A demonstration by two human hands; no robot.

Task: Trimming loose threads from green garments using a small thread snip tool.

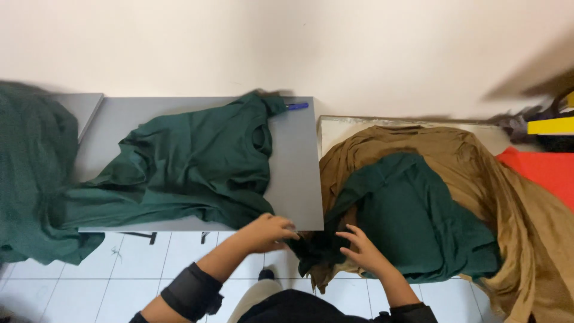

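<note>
The right hand [362, 250], low and just right of centre in the frame, has its fingers spread and bent down onto the near edge of a dark green garment [412, 218]; whether it pinches the cloth or only presses on it cannot be told. The left hand [269, 232], just beside it at lower centre, curls loosely at the front corner of the grey table [296, 179], fingertips toward the same dark fold that hangs between the two hands; it does not seem to hold anything firmly. That garment lies bunched on top of a heap of tan cloth [478, 167] at centre right, so its edge is within easy reach. A green shirt [191, 161] is spread out on the table at centre left, collar toward the wall. A blue pen [297, 106] lies at the table's far edge. More green cloth [33, 173] hangs at far left, and orange cloth [541, 170] shows at right.
</note>
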